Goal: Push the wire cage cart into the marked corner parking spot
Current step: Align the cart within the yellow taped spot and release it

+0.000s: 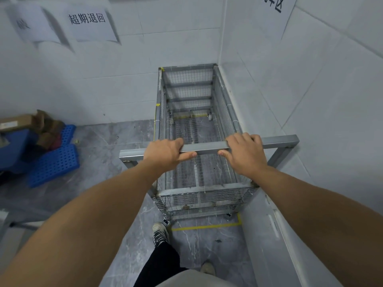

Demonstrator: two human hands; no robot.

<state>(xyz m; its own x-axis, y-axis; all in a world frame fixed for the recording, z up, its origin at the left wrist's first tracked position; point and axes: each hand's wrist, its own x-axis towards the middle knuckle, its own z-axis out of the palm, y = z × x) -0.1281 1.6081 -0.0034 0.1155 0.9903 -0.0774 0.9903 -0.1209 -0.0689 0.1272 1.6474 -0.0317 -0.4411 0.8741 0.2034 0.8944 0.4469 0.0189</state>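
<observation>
The grey wire cage cart (227,108) stands lengthwise in the corner of two white tiled walls, its far end against the back wall and its right side along the right wall. Its basket is empty. Yellow floor tape (205,226) runs just behind the cart's near wheels and turns up at its right end. My left hand (165,151) and my right hand (244,151) both grip the square metal handle bar (205,147) at the cart's near end, thumbs under the bar.
Blue perforated plastic pallets (53,164) and torn cardboard boxes (43,125) lie on the grey marble floor at the left. Paper signs (89,21) hang on the back wall. A white panel (275,235) leans along the right wall. My feet stand just behind the tape.
</observation>
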